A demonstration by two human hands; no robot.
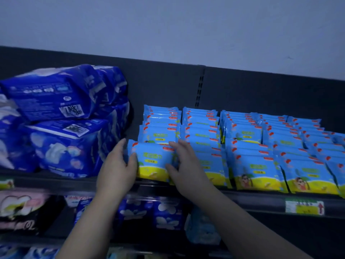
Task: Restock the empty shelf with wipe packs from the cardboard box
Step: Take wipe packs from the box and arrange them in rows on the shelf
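Note:
Light-blue wipe packs with yellow bottoms stand in several rows on the dark top shelf (pixel 261 198). The front pack of the leftmost row (pixel 154 161) stands upright at the shelf's front edge. My left hand (pixel 119 165) holds its left side, thumb on the front face. My right hand (pixel 183 161) holds its right side, fingers reaching over the top corner. More wipe packs (pixel 257 165) fill the rows to the right. The cardboard box is out of view.
Large dark-blue packages (pixel 61 118) are stacked at the left of the same shelf, close to my left hand. A price label (pixel 304 207) sits on the shelf rail at right. Lower shelves hold blue and pink packages (pixel 149 212).

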